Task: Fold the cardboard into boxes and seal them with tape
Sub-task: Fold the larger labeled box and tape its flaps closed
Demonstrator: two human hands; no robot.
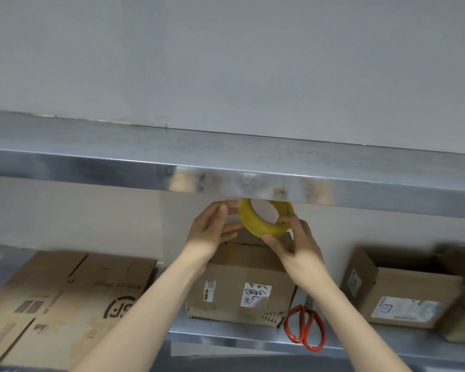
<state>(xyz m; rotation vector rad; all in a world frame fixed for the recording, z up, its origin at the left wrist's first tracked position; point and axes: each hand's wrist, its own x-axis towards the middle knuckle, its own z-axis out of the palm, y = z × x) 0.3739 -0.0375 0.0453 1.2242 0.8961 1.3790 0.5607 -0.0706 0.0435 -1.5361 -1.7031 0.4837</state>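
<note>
- Just below the steel shelf (pixel 226 167), at centre frame, the tape roll (pixel 255 224) is held in the air, well above the desk (pixel 226 336). It stands on edge with its open core facing roughly toward the camera.
- The right hand (pixel 298 245) has its grip clamped on the roll's lower right rim, thumb underneath and fingers curled over the band.
- The left hand (pixel 210 229) is at the roll's upper left edge, fingertips against it. I cannot tell whether its grip has closed on a loose tape end or is only feeling for one.
- The folded box (pixel 239 288) sits on the desk directly below both hands, its top seam lying left to right across the frame. Any strip pulled leftward off the roll would probably run along that seam.
- The left hand is the nearer one for drawing tape out, and the right for steadying the roll.
- Red-handled scissors (pixel 305 328) lie just right of the box, nearer the right hand.
- Flat cardboard (pixel 65 299) lies at lower left, and an open box (pixel 403 294) at right.
</note>
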